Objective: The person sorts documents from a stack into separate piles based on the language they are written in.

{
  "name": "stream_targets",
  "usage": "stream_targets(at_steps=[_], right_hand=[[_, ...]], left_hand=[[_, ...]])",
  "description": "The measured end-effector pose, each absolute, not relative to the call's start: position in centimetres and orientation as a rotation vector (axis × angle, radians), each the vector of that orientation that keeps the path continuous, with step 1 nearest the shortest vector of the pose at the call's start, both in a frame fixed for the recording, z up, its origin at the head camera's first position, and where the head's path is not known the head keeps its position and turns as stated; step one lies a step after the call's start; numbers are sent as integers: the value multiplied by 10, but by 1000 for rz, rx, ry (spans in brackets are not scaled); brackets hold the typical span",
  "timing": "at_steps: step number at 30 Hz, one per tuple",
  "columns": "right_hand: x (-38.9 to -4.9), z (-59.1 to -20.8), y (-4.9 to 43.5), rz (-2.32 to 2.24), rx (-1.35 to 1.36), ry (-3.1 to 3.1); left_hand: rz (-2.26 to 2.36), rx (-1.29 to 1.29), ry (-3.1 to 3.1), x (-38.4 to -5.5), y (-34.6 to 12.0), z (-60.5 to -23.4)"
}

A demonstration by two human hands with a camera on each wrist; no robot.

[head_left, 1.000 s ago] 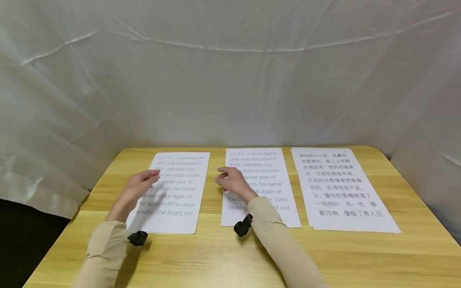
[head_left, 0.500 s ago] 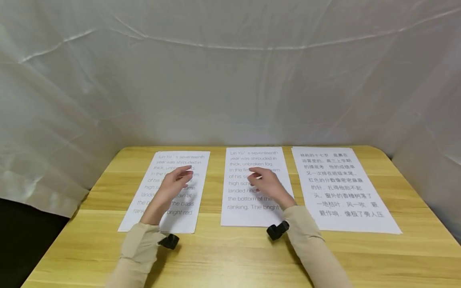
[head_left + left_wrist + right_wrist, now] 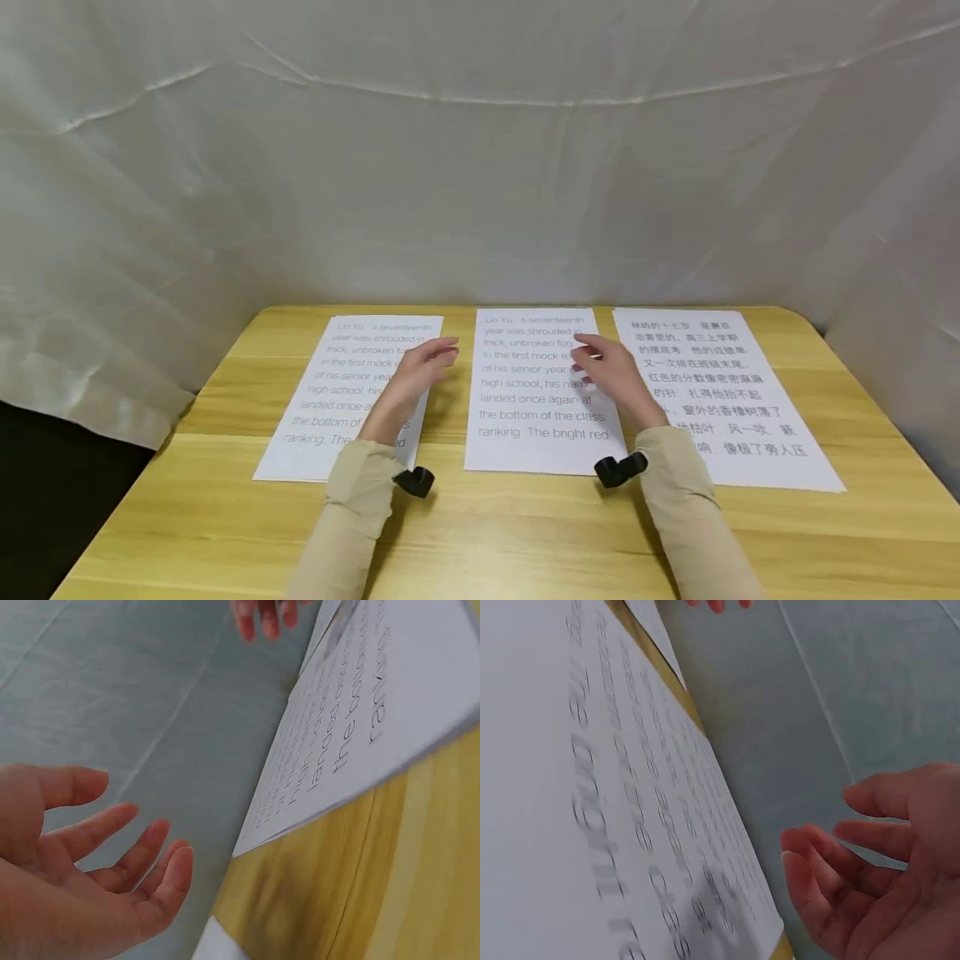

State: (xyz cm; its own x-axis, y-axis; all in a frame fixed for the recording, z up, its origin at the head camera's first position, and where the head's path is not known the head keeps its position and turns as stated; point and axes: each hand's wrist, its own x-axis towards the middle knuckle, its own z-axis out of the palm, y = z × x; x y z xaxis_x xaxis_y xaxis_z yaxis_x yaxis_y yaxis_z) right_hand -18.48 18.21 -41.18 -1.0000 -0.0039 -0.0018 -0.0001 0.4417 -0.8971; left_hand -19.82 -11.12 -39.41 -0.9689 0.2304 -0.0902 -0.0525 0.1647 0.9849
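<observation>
Three white printed paper stacks lie side by side on the wooden table. My left hand (image 3: 412,379) hovers over the right edge of the left stack (image 3: 322,392), which bears English text. In the left wrist view its fingers (image 3: 169,889) are loosely bent with nothing between them. My right hand (image 3: 615,375) is above the gap between the middle stack (image 3: 525,408), in English, and the right stack (image 3: 750,417), in Chinese characters. Relaxed, slightly curled fingers (image 3: 806,885) of that hand hold nothing in the right wrist view. Both palms face inward.
The wooden table (image 3: 510,533) has rounded far corners. A pale hanging cloth (image 3: 480,192) closes off the back and both sides. Small black devices are strapped at the left wrist (image 3: 415,481) and right wrist (image 3: 620,470). A dark area (image 3: 60,492) lies beyond the table's left side.
Both hands have moved rightward: the left from the left stack's left part to its right edge, the right from the middle stack's left edge past its right edge. The papers stay put.
</observation>
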Motion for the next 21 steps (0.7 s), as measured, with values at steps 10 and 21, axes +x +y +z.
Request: stream_targets(at_steps=[10,21], right_hand=[[-187,-416,220,-1513,117,2770],[-190,-426,227,-1422,130,2727]], left_hand=[[1953,138,2122,-212,-86,-403],[1819,17,2252,-216,-83,-413]])
